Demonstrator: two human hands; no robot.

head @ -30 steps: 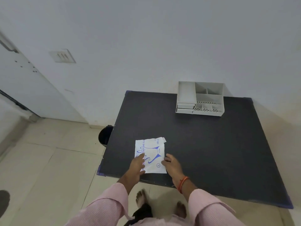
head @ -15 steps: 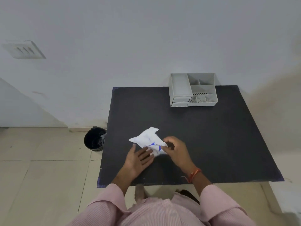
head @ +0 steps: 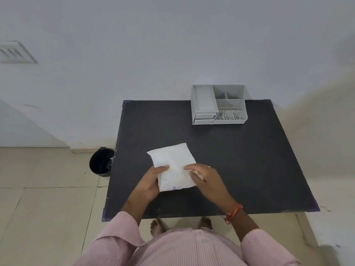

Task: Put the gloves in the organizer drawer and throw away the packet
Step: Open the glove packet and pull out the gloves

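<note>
My left fingers (head: 163,167) curl over the packet's (head: 173,166) 9 o'clock edge, thumb under and out of sight, so I read a pinch on the paper rather than a flat press; my right fingers (head: 192,167) lie close together on its 4 o'clock side, the tips bent down into the sheet, though I cannot tell whether they pinch a flap or only pin it; something pale shows under that hand, glove or torn paper, too blurred to name. The left hand (head: 148,184) and right hand (head: 208,179) sit on either side of the packet, which is plain side up, a scrap of print at its near edge, tilted, over the table (head: 249,169) near the 6 o'clock edge; whether it rests there or is just lifted I cannot tell. I judge it light, thin and crumply; it will tear readily and slide on the dark top, so I would grip the two layers at one open edge and peel apart, not pull the middle; the gloves inside should be limp and slick. The organizer (head: 219,104) stands well apart at 1 o'clock, drawers closed; the bin (head: 100,163) is on the floor at 9 o'clock, just beside the table.
</note>
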